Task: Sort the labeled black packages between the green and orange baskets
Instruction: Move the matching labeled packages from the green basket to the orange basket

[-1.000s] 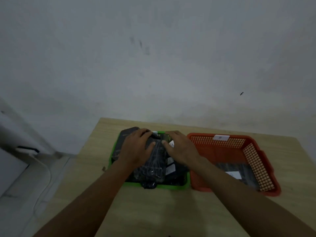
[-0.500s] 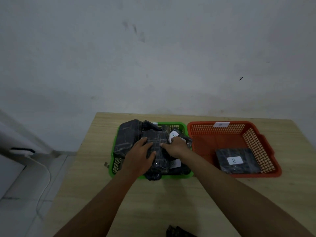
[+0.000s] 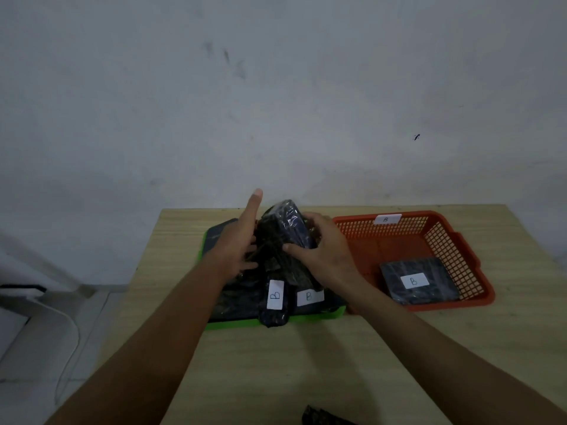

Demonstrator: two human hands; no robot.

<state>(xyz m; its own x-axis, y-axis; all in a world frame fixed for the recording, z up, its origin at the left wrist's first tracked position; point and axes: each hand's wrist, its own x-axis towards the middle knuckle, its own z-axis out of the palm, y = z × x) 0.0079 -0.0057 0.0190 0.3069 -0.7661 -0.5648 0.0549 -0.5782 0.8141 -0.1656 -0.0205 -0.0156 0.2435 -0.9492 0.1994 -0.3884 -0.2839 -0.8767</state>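
A green basket (image 3: 276, 321) on the wooden table is piled with black plastic-wrapped packages. Two of them at the front carry white labels marked B (image 3: 275, 295) (image 3: 310, 297). My right hand (image 3: 325, 250) grips one black package (image 3: 288, 225) and tilts it up on end above the pile. My left hand (image 3: 239, 243) is flat against that package's left side, fingers stretched upward. To the right stands the orange basket (image 3: 460, 253), with a B tag on its far rim and one black package labelled B (image 3: 417, 283) lying inside.
A scrap of black wrapping (image 3: 322, 417) lies at the table's near edge. A grey wall rises right behind the table. To the left the table ends, with a white cable (image 3: 70, 342) running over the floor below.
My right hand has closed on a package and raised it on end out of the pile. My left hand lifted off the pile and opened against the package's side.
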